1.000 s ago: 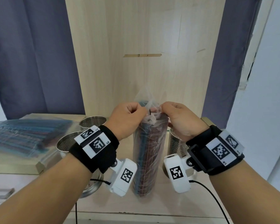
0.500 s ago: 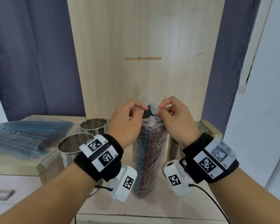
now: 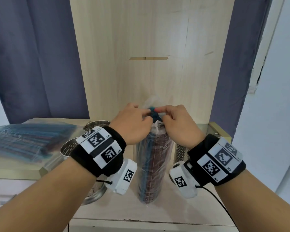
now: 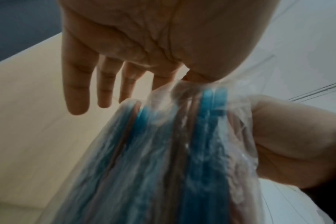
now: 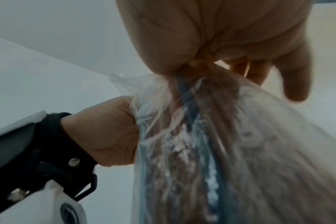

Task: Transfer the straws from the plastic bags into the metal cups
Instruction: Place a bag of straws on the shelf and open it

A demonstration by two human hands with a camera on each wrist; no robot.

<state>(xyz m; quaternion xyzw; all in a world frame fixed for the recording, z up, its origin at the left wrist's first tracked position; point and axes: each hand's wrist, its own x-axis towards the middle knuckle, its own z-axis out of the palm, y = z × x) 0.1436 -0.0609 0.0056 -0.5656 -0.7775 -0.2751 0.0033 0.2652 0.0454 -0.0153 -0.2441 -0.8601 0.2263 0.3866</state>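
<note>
Fingers of both hands pinch the bunched mouth of the plastic bag (image 3: 153, 158): left hand (image 3: 132, 124) and right hand (image 3: 179, 125) meet at its top, other fingers loose. Bag stands upright near the shelf's (image 3: 157, 213) front edge, full of straws (image 4: 211, 109), metal cups (image 3: 70, 146) beside it. Best pull the film apart evenly, low and gentle, so the bag doesn't topple or tear and spill.

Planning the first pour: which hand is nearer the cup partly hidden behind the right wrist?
Right. The right hand is just above that cup; the left hand is across the upright bag.
</note>
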